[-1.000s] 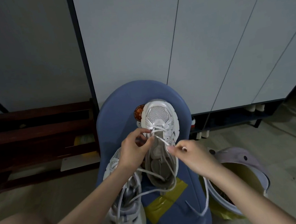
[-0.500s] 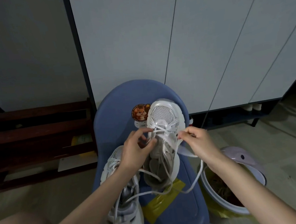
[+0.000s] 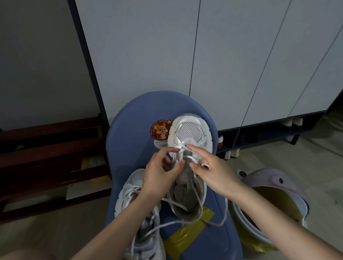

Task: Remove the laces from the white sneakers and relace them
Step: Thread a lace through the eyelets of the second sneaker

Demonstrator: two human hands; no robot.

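Observation:
A white sneaker lies on a blue stool, toe pointing away, its lace threaded only near the toe and trailing loose over the stool. My left hand pinches the lace at the lowest eyelets on the shoe's left side. My right hand reaches over the tongue, its forefinger and thumb at the crossing of the lace; whether they pinch it is unclear. A second white sneaker, laced loosely, lies at the stool's near left, partly under my left forearm.
A round squirrel sticker marks the stool beside the shoe's toe, and yellow tape patches its seat. A lidded bin with a yellow liner stands on the floor at right. White cabinet doors rise behind; a dark wooden rack sits left.
My right hand moved left from the shoe's right side in over the tongue, toward the lace crossing. The left hand stayed on the shoe's left eyelets.

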